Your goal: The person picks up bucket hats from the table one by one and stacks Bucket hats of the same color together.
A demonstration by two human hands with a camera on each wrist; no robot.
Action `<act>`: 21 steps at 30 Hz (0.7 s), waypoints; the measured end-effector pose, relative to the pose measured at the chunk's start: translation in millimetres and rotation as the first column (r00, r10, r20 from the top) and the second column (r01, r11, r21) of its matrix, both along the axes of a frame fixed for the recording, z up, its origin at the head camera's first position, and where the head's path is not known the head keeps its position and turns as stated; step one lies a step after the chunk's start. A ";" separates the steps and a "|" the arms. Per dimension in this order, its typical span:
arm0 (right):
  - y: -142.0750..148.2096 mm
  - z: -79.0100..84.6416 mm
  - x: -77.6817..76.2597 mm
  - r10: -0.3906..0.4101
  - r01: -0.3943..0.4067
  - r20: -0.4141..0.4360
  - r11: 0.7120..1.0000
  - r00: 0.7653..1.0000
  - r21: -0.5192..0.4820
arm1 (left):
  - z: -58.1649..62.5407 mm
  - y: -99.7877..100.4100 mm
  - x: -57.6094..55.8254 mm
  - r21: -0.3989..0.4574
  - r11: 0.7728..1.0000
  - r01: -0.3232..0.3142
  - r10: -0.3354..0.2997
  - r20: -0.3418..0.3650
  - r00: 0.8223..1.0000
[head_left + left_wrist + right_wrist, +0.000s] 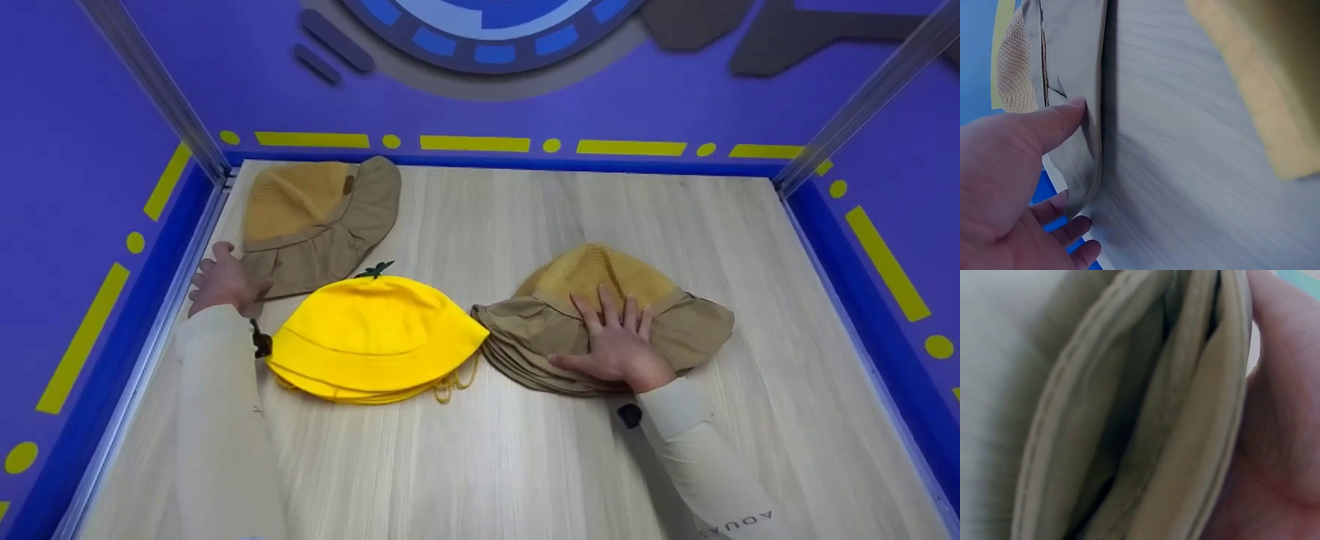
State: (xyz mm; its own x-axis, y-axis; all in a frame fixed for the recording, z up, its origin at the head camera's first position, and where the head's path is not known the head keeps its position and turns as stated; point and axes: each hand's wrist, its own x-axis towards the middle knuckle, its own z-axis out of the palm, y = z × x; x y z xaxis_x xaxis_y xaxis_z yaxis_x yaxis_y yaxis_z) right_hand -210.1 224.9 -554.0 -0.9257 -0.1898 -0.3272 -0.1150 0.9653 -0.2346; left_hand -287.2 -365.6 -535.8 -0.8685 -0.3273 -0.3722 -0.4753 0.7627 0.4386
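Observation:
Several tan hats with woven mustard crowns lie stacked at right; the stack's top hat [555, 330] shows layered brims below it. My right hand [619, 349] rests on that stack with fingers spread. In the right wrist view, the brims [1185, 405] gape apart beside the palm. Another tan hat [292, 202] lies at the back left. At its left brim corner is my left hand [223, 281]. In the left wrist view, the thumb [1061, 124] lies on the brim [1075, 67], with fingers behind its edge, holding it between them.
Between the hands lies a stack of yellow bucket hats [375, 322] with a green leaf-like tip [375, 268] and a thin cord [454, 382]. They rest on a wood-grain table [457, 465], bordered by blue panels [480, 112] and metal posts [154, 86].

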 end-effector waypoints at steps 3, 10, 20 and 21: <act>-1.2 -0.1 -0.2 0.002 -0.002 -0.001 1.000 1.000 -0.008 | 0.6 -2.0 0.2 0.002 0.999 -0.037 0.037 0.023 0.999; -3.1 -1.1 0.2 0.006 -0.006 -0.006 1.000 1.000 -0.020 | 6.8 -5.2 5.7 0.078 0.997 -0.027 0.027 -0.008 1.000; 0.5 -1.6 1.6 0.003 -0.004 -0.018 1.000 1.000 -0.026 | 10.6 4.7 13.2 0.139 0.984 0.114 -0.044 -0.428 0.903; 1.0 -1.5 2.3 0.002 -0.003 -0.019 1.000 1.000 -0.028 | 13.1 8.0 14.8 0.123 0.984 0.126 -0.053 -0.473 0.879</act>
